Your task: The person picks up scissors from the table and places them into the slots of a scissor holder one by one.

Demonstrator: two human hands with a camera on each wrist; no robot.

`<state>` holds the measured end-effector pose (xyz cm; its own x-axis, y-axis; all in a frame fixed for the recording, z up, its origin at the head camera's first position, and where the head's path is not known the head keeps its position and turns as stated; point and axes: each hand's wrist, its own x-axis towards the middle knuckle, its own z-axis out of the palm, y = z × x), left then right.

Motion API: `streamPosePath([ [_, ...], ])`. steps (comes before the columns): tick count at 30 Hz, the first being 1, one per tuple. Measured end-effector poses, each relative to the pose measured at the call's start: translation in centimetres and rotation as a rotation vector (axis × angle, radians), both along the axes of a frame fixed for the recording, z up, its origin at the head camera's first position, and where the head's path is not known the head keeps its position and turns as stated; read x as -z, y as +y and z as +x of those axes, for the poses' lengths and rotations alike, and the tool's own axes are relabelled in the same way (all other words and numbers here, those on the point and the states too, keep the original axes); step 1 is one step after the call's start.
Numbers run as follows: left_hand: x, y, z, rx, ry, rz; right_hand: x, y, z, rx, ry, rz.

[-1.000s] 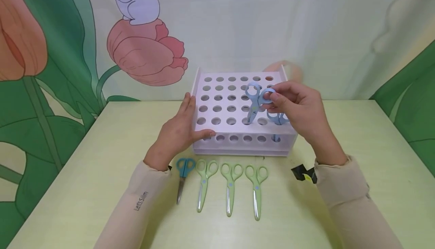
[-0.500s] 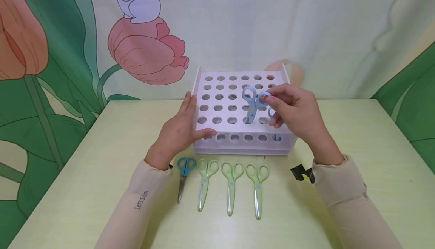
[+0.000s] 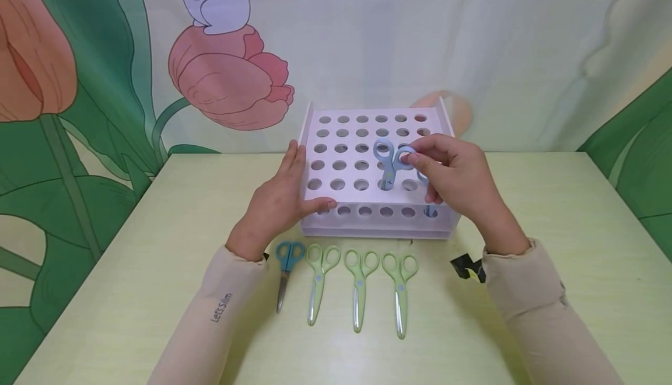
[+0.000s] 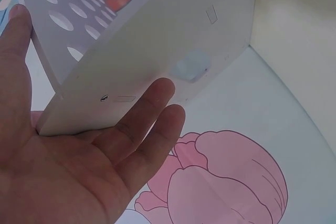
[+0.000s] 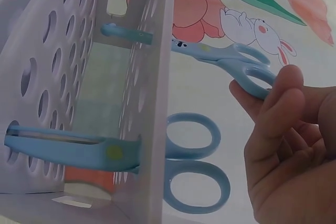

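Observation:
My right hand (image 3: 462,178) pinches one handle loop of light-blue scissors (image 3: 388,169). Their blades pass down through a front-row hole of a white rack (image 3: 367,196) with rows of round holes; in the right wrist view the tip (image 5: 111,29) shows between the rack's two plates. A second pair of light-blue scissors (image 5: 121,156) stands in the rack's front right corner, partly hidden by my hand in the head view. My left hand (image 3: 275,201) rests against the rack's left side, fingers straight, thumb lying along the front top edge.
In front of the rack lie teal-handled scissors (image 3: 286,265) and three green scissors, the left (image 3: 317,283), middle (image 3: 359,286) and right (image 3: 401,291). A black object with a yellow mark (image 3: 467,267) shows by the right cuff. A floral backdrop (image 3: 231,81) rises behind the table.
My right hand has moved slightly left and down, and the light-blue scissors have sunk a little deeper into the hole. The left hand has kept its place on the rack.

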<state>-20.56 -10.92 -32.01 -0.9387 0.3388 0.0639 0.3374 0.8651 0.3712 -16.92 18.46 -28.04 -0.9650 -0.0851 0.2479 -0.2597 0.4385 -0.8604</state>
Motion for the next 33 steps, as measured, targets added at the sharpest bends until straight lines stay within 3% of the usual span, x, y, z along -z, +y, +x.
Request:
streamPosePath([
  [33,-0.05,-0.05,-0.02,-0.006,-0.001,0.002,0.88,-0.68,-0.37,-0.059,-0.098,0.169],
])
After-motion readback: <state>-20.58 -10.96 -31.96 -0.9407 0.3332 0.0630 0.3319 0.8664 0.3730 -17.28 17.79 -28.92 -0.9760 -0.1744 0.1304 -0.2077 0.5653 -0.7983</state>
